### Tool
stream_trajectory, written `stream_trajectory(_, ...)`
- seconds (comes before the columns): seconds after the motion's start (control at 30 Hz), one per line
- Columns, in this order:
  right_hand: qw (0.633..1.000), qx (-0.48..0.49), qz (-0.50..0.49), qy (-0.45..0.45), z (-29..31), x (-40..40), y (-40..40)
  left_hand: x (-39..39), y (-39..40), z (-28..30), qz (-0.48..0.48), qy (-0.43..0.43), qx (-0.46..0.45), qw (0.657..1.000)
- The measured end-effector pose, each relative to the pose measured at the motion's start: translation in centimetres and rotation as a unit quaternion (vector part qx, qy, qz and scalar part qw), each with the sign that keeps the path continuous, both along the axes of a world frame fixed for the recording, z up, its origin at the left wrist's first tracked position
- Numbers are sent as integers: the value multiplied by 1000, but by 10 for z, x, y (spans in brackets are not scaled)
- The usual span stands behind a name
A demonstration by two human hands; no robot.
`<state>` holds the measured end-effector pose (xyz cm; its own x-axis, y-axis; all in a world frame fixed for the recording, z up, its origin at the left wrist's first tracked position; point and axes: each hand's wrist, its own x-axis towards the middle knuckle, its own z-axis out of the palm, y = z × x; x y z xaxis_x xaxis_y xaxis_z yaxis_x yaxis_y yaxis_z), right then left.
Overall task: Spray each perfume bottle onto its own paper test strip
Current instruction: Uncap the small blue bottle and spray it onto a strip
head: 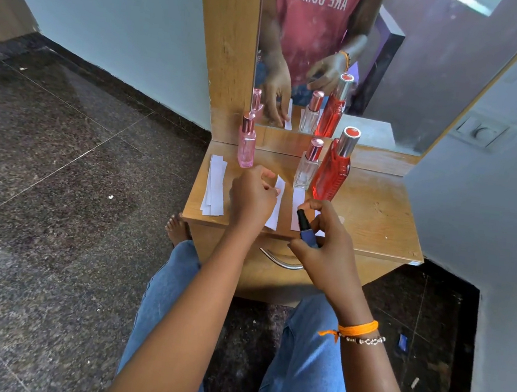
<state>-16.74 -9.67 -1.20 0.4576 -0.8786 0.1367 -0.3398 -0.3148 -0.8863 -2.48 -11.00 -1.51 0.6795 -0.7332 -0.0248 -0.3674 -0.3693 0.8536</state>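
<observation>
My right hand (323,235) grips a small dark blue perfume bottle (306,232) with a black spray top, tilted left, its index finger on the top. My left hand (255,195) pinches a white paper strip (277,204) that lies on the wooden table (374,215). A second strip (297,210) lies just right of it, under the blue bottle's nozzle. A pink bottle (246,141), a clear bottle (308,166) with a rose cap and a tall red bottle (334,169) with a silver cap stand upright behind.
A stack of spare white strips (214,190) lies at the table's left edge. A mirror (378,64) in a wooden frame rises behind the bottles. A metal drawer handle (279,259) sits below the table's front edge. My knees are below.
</observation>
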Motion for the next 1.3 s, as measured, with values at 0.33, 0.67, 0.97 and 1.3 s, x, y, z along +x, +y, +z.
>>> stream_trajectory(0.33, 1000, 17, 4, -7, -9, 1, 3, 3, 31, -4, -86, -172, 68, 979)
stream_trajectory(0.67, 1000, 13, 4, -16, -12, -2, 2, 3, 29, -6, -113, -159, 106, 975)
stream_trajectory(0.97, 997, 19, -34, -66, -12, 2, 5, -5, 40, 8, -113, -49, -30, 992)
stream_trajectory(1.3, 981, -61, -105, -150, 0, 8, 17, -38, 67, 16, -164, 248, -42, 954)
